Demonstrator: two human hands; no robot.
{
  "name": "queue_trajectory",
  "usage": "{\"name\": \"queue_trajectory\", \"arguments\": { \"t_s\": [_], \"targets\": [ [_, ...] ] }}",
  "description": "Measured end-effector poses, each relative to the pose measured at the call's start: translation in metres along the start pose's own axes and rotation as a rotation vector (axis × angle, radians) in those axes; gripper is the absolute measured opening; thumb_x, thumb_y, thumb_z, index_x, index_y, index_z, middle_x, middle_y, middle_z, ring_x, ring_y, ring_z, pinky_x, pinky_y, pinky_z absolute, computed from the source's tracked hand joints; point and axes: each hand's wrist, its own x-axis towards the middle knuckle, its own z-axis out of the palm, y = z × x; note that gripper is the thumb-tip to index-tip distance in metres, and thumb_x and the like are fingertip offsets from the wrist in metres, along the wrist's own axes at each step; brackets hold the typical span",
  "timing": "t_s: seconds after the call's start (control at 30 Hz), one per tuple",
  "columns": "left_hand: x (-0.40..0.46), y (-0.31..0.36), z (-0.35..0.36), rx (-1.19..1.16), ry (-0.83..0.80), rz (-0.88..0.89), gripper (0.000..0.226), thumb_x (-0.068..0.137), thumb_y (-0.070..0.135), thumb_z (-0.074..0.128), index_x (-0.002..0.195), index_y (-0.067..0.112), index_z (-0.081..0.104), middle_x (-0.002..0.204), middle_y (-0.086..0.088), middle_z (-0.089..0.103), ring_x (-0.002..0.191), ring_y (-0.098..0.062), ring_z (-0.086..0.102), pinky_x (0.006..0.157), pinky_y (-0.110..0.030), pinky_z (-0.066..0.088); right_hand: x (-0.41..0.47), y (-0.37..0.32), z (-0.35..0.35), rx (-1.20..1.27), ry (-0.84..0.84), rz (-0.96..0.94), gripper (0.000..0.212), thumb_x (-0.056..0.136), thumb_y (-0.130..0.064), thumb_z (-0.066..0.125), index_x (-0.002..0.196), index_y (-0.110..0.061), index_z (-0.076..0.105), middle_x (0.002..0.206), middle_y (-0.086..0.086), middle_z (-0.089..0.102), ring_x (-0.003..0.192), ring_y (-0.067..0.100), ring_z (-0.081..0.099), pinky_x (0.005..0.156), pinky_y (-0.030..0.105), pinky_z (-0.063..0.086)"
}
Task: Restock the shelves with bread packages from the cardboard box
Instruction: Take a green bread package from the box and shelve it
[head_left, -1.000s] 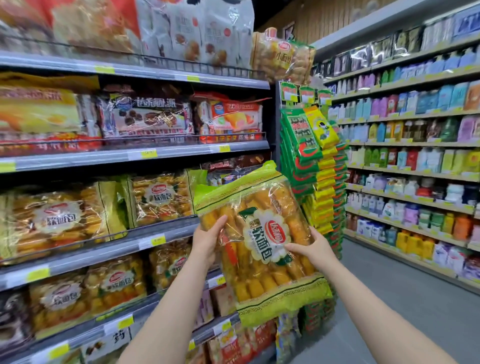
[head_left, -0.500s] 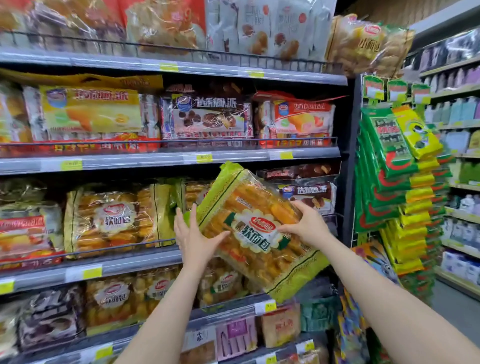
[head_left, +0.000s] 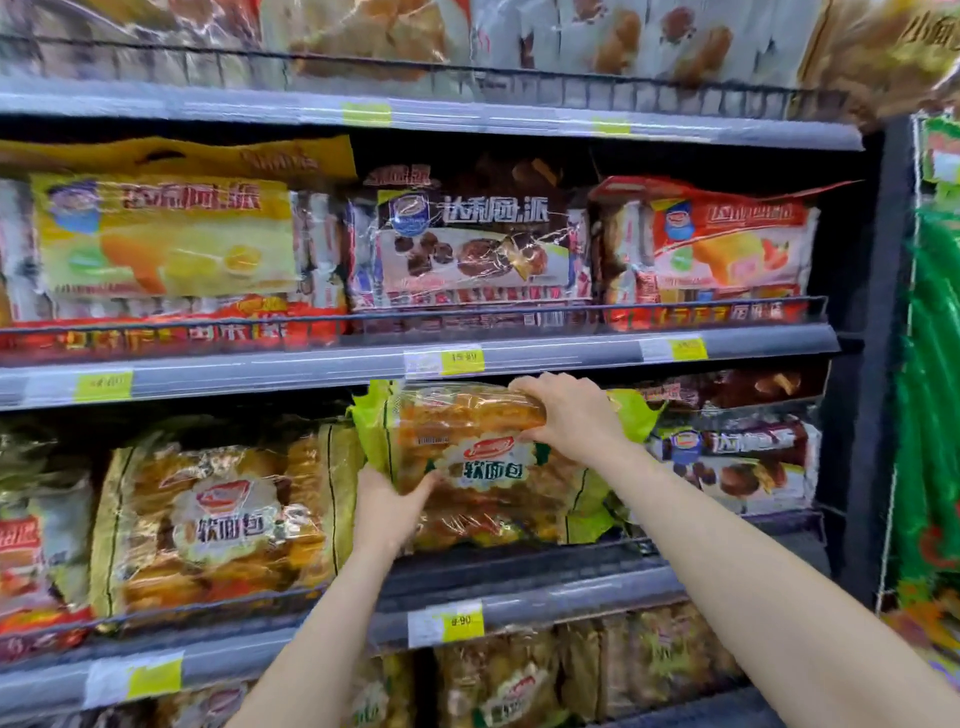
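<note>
Bread package (head_left: 483, 467), tilted before, now upright on the shelf (head_left: 519, 603) (blurred); left hand (head_left: 387, 512) at 7 o'clock, right hand (head_left: 574, 415) at 1, both grips holding it; its base seems hidden.

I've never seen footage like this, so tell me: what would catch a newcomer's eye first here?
First, two bare arms reaching in from below: the left hand and right hand grip a green-edged bread package at the middle shelf. A matching bread pack sits just to its left. Above, a row of yellow, brown and red cake packs fills the next shelf.
</note>
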Motion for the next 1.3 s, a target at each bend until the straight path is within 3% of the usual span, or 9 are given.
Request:
{"name": "queue_trajectory", "arguments": {
  "t_s": [0.2,0.37,0.47,0.6,0.73,0.83,0.97,1.17,1.3],
  "targets": [
    [0.013,-0.021,0.017,0.241,0.049,-0.083,0.068,0.081,0.066,0.047,0.101,0.001,0.047,0.093,-0.014,0.060,0.076,-0.028,0.058,0.060,-0.033,0.046,0.044,0.007,0.030,0.042,-0.224,-0.015,0.074,0.069,-0.049,0.072,0.133,-0.033,0.041,0.121,0.006,0.062,0.111,0.028,0.056,0.085,0.035,0.045],
    [0.006,-0.032,0.034,0.452,-0.053,-0.146,0.061,0.085,0.069,0.034,0.082,0.008,0.041,0.091,-0.011,0.057,0.077,-0.026,0.052,0.066,-0.033,0.041,0.051,0.017,0.064,0.042,-0.399,0.018,0.081,0.065,-0.051,0.073,0.136,-0.036,0.037,0.131,0.011,0.055,0.118,0.030,0.052,0.090,0.034,0.044],
    [0.011,-0.027,0.042,0.508,-0.026,-0.184,0.074,0.084,0.070,0.030,0.104,0.002,0.050,0.104,-0.015,0.062,0.085,-0.029,0.057,0.070,-0.034,0.045,0.052,0.023,0.084,0.024,-0.374,0.054,0.081,0.069,-0.054,0.069,0.138,-0.032,0.033,0.137,0.010,0.049,0.121,0.029,0.049,0.094,0.036,0.041],
    [0.019,-0.015,0.042,0.421,-0.029,-0.236,0.084,0.083,0.070,0.037,0.118,-0.006,0.045,0.106,-0.017,0.061,0.083,-0.028,0.060,0.064,-0.032,0.047,0.027,0.030,0.087,0.068,-0.006,0.009,0.078,0.071,-0.043,0.072,0.138,-0.019,0.038,0.135,0.012,0.048,0.126,0.031,0.042,0.107,0.042,0.030],
    [0.005,-0.019,0.036,0.221,0.045,-0.222,0.098,0.080,0.060,0.054,0.139,-0.010,0.020,0.140,-0.029,0.035,0.125,-0.039,0.043,0.100,-0.044,0.042,-0.062,0.037,0.086,0.338,0.254,0.064,0.067,0.073,-0.032,0.074,0.132,-0.021,0.043,0.130,0.007,0.051,0.123,0.023,0.044,0.106,0.041,0.037],
    [-0.026,-0.024,0.034,0.214,0.077,-0.050,0.102,0.083,0.054,0.056,0.147,0.000,-0.001,0.153,-0.024,0.016,0.141,-0.037,0.018,0.113,-0.046,0.022,-0.137,0.052,0.097,0.452,0.191,0.241,0.061,0.077,-0.032,0.071,0.131,-0.029,0.042,0.131,0.000,0.046,0.124,0.017,0.040,0.105,0.033,0.032],
    [-0.055,-0.038,0.043,0.212,0.070,0.144,0.091,0.084,0.044,0.061,0.149,0.019,0.003,0.154,-0.016,0.016,0.141,-0.032,0.015,0.113,-0.048,0.022,-0.180,0.069,0.120,0.445,-0.019,0.377,0.061,0.084,-0.038,0.062,0.137,-0.036,0.033,0.141,0.000,0.034,0.131,0.021,0.033,0.105,0.037,0.035],
    [-0.042,-0.043,0.062,0.213,0.028,0.004,0.107,0.070,0.049,0.074,0.147,0.037,0.001,0.155,-0.023,0.008,0.143,-0.037,0.009,0.112,-0.054,0.020,-0.140,0.055,0.126,0.427,-0.036,0.394,0.074,0.087,-0.040,0.056,0.142,-0.047,0.007,0.156,0.006,0.006,0.143,0.025,0.014,0.108,0.042,0.032],
    [-0.030,-0.041,0.072,0.479,0.081,-0.059,0.111,0.062,0.070,0.066,0.147,0.034,0.006,0.147,-0.027,0.027,0.133,-0.042,0.030,0.106,-0.053,0.032,-0.113,0.055,0.141,0.392,-0.140,0.428,0.084,0.088,-0.035,0.056,0.142,-0.046,-0.008,0.157,0.013,0.003,0.138,0.031,0.030,0.098,0.043,0.043]
  ]
}}
